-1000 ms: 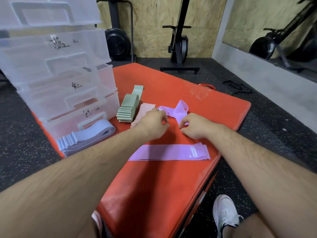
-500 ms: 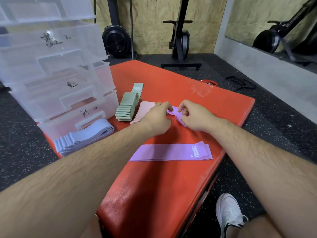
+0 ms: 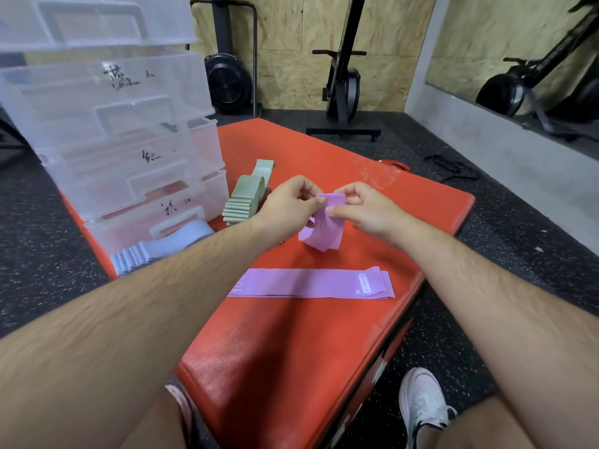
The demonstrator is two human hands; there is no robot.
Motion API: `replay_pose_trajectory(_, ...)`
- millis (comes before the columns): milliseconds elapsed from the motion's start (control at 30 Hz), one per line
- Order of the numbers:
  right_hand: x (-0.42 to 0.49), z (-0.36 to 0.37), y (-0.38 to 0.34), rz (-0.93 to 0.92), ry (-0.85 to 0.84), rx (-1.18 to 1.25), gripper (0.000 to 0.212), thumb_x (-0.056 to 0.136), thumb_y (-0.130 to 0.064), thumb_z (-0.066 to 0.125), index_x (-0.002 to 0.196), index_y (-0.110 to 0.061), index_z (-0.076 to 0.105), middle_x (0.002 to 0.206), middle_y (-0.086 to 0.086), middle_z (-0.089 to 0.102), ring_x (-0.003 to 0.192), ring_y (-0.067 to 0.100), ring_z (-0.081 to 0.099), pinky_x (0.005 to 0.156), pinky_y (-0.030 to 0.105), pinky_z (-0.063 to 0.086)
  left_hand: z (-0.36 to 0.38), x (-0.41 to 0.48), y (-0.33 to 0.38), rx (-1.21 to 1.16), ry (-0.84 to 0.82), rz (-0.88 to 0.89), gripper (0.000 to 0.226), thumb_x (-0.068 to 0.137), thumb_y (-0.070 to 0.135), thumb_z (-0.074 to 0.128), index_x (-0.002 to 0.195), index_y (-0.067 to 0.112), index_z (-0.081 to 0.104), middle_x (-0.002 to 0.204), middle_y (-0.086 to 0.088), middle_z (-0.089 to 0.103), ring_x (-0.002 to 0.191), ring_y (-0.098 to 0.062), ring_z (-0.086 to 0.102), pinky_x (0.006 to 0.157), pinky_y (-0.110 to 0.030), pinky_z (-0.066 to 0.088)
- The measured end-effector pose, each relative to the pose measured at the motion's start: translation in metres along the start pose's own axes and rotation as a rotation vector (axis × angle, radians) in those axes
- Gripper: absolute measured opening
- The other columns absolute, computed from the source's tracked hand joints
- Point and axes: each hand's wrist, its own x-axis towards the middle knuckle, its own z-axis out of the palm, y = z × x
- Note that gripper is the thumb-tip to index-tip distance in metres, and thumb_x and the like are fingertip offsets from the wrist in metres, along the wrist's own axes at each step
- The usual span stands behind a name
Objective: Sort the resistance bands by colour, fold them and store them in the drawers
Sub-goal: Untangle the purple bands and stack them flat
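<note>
Purple band point(image 3: 321, 231) held up over mid red mat point(image 3: 291, 351), top edge pinched from both sides, rest hanging in a loose fold; can't tell if the low end touches the mat. Left hand point(image 3: 287, 205) pinches the left corner, right hand point(image 3: 366, 210) the right, fingers curled, hands nearly touching. Second purple band point(image 3: 311, 283) lies flat on the mat, nearer the person. Green stack point(image 3: 244, 202) just left of the left hand. Blue stack point(image 3: 162, 247) in front of the clear drawer unit point(image 3: 113, 140), far left on the mat.
</note>
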Motion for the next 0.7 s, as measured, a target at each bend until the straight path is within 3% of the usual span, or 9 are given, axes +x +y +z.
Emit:
replay_pose_trajectory(67, 0.000, 0.000, 0.002, -0.036, -0.016, -0.003, 0.011, 0.092, -0.010, 0.069, 0.099, -0.014, 0.061, 0.065, -0.009, 0.066, 0.059, 0.002, 0.057, 0.063, 0.015, 0.043, -0.004, -0.002, 0.004, -0.053, 0.016, 0.002, 0.010, 0.092, 0.017, 0.066, 0.090, 0.016, 0.057, 0.080, -0.005, 0.064, 0.065, -0.010, 0.061, 0.059, -0.026, 0.052)
replay_pose_trajectory(167, -0.002, 0.003, 0.000, -0.082, -0.017, -0.023, 0.003, 0.090, -0.014, 0.069, 0.093, -0.015, 0.069, 0.082, 0.009, 0.063, 0.080, 0.019, 0.055, 0.080, 0.036, 0.042, -0.012, -0.004, 0.005, -0.026, -0.032, 0.007, 0.020, 0.086, 0.027, 0.075, 0.097, 0.022, 0.059, 0.086, 0.005, 0.061, 0.066, -0.006, 0.055, 0.061, -0.024, 0.046)
replay_pose_trajectory(267, -0.005, 0.011, -0.007, -0.113, -0.030, 0.023, 0.018, 0.082, -0.021, 0.067, 0.097, -0.011, 0.066, 0.083, 0.010, 0.061, 0.081, 0.020, 0.056, 0.079, 0.038, 0.045, -0.018, -0.006, 0.010, 0.014, -0.036, 0.075, 0.018, 0.086, 0.029, 0.076, 0.100, 0.022, 0.068, 0.081, 0.010, 0.062, 0.067, -0.002, 0.054, 0.063, -0.019, 0.042)
replay_pose_trajectory(400, -0.009, 0.016, -0.015, -0.105, -0.095, 0.091, 0.026, 0.087, -0.003, 0.072, 0.110, -0.004, 0.060, 0.097, 0.014, 0.071, 0.085, 0.018, 0.066, 0.074, 0.026, 0.052, -0.025, -0.009, 0.022, -0.037, 0.094, 0.147, 0.011, 0.092, 0.022, 0.069, 0.093, 0.011, 0.067, 0.076, 0.005, 0.057, 0.065, -0.005, 0.051, 0.058, -0.020, 0.045)
replay_pose_trajectory(533, -0.008, 0.019, -0.012, -0.102, -0.130, -0.057, 0.031, 0.078, -0.008, 0.083, 0.105, -0.010, 0.068, 0.100, 0.012, 0.075, 0.086, 0.016, 0.068, 0.081, 0.037, 0.054, -0.042, -0.009, 0.027, -0.194, 0.221, 0.108, 0.009, 0.094, 0.023, 0.066, 0.087, 0.018, 0.063, 0.078, 0.001, 0.059, 0.065, -0.009, 0.053, 0.053, -0.024, 0.045)
replay_pose_trajectory(700, -0.014, 0.001, -0.007, -0.074, -0.138, -0.264, 0.030, 0.073, -0.016, 0.087, 0.096, -0.014, 0.067, 0.093, 0.010, 0.075, 0.077, 0.014, 0.066, 0.079, 0.044, 0.055, -0.076, -0.009, 0.019, -0.296, 0.365, 0.036, 0.011, 0.095, 0.022, 0.064, 0.085, 0.021, 0.060, 0.084, -0.003, 0.062, 0.068, -0.009, 0.058, 0.056, -0.024, 0.045)
